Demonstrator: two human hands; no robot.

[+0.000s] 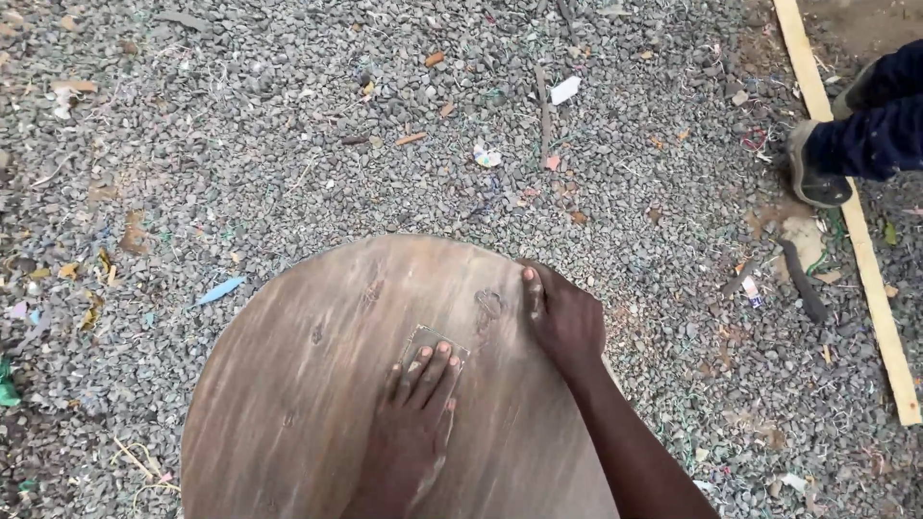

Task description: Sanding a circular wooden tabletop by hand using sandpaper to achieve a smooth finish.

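Scene: outdoor gravel ground (288,144), grey stone chips w/ litter throughout. Scraps noted by place and colour: small white wrapper piece (564,89) upper centre, roughly rectangular; pale crumpled wrapper (486,157) just below it, w/ bits of colour; thin light-blue strip (220,289) left of the board, near its edge; small white-and-red wrapper (751,291) at right, beside a dark curved stick (801,279). Print on any of them too small to make out. Orange-brown chips scattered across upper area.

Main item: round wooden board (317,404), lower centre, lying flat on the gravel; lower part cut off by frame edge. Surface brown w/ pale dusty streaks running along the grain; several dark knots visible. Edge smooth and curved.

Left hand (415,413): laid flat on board, fingers straight and together, pressing down on a small square of sandpaper (429,339). Grip not closed; the sheet is held under the fingertips only, its far corner showing beyond them. Dust on fingers.

Right hand (562,317): at board's upper right rim, fingers curled over the edge, thumb on top face. Grip closed around the rim. Forearm runs down to lower right.

Other: long pale wooden batten (846,211) lies at far right, running top to bottom. Second person's shoe (812,173) and dark blue trouser leg (880,135) at upper right, shoe touching the batten; well apart from board.
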